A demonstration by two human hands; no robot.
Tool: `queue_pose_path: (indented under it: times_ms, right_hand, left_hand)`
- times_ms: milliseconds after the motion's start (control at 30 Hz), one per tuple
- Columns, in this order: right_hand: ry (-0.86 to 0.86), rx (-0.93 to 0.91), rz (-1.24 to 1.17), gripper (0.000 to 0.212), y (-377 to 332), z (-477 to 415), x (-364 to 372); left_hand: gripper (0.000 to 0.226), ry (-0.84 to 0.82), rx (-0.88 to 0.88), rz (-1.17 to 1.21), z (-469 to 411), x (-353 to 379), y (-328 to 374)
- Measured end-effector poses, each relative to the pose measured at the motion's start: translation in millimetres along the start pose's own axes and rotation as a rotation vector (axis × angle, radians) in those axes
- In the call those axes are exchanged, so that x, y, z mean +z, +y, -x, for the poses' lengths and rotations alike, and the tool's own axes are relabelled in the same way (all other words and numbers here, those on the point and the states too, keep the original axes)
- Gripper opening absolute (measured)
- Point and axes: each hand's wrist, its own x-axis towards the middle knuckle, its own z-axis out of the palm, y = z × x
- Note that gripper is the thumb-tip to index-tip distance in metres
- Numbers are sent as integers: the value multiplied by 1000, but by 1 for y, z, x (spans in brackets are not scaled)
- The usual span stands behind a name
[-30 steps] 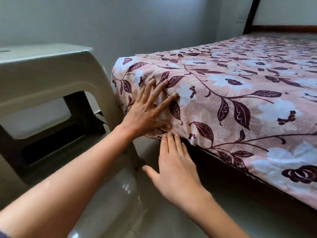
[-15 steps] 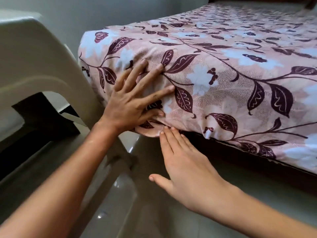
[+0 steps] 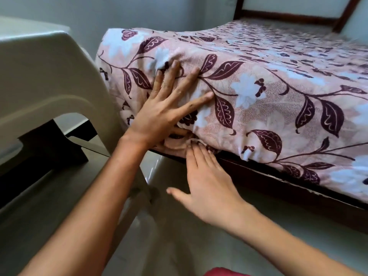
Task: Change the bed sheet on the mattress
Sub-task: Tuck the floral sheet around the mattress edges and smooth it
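Note:
A pink bed sheet (image 3: 258,108) printed with dark leaves and pale flowers covers the mattress and hangs over its near side. My left hand (image 3: 165,110) lies flat with spread fingers against the sheet at the near corner, its thumb under the bunched lower edge. Just below, my right hand (image 3: 207,180) reaches in with straight fingers, the fingertips touching the sheet's hem where it meets the dark wooden bed frame (image 3: 298,196). Neither hand holds anything.
A cream plastic chair or stool (image 3: 49,80) stands close against the left side of the bed corner. The pale tiled floor (image 3: 179,246) lies below. A dark wooden headboard frame (image 3: 288,15) rises at the far end by the wall.
The view has pulled back and up a little. My left hand has slid up the sheet and the mattress corner looks lifted. My right fingertips have pushed in to the hem.

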Motion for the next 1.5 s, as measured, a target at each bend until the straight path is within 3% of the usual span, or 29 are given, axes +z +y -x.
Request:
queue_pose_path:
  times_ms: [67,167,233,300,367,400,467,534,700,800,867,967,1067,1300,1401,1501]
  right_hand:
    - [-47,80,-123,84,10,-43,-3]
    - [-198,59,-444,61,19,-84,-10]
    - [-134,36,-306,65,20,-65,-8]
    - [-103,-42,-132,88,9,-11,-5]
    - [-239,-78,-146,103,-8,37,-5]
    - [-283,-61,-166,104,-14,47,-4]
    - [-100,-104,-95,89,-16,42,5]
    - [44,-28,-2,82,-13,27,12]
    - [46,-18,-15,86,-13,12,25]
    - [62,-94,35,89,-20,2,14]
    - [104,-121,64,93,-26,-5,11]
    - [179,-74,20,94,-31,-10,16]
    - [227,-85,24,93,-35,-13,21]
    - [194,-106,-53,88,-35,-43,10]
    - [92,-110,-148,61,-31,-99,-4]
    - [-74,-172,-186,61,-31,-140,-7]
  left_hand:
    - [75,-31,24,-20,-6,-7,-6]
    - [98,-72,37,-19,-7,-10,-3]
    - [104,-77,38,2,-2,-6,3]
    - [108,-74,28,-19,8,2,5]
    - [106,-78,17,-52,17,8,8]
    - [104,-83,9,-54,20,11,10]
    - [99,-109,7,-44,21,8,13]
    - [92,-155,0,-7,20,-2,13]
    - [56,-165,-242,62,16,-30,-7]
    - [77,-237,-363,100,17,-33,-9]
    - [97,-283,-361,85,20,-34,-8]
    - [109,-262,-343,5,26,-25,-8]
    - [108,-212,-338,-54,31,-16,-4]
    - [102,-136,-358,51,7,-19,-8]
    - [107,-137,-317,75,-4,-25,-20]
    - [117,-182,-365,81,-2,-29,-16]
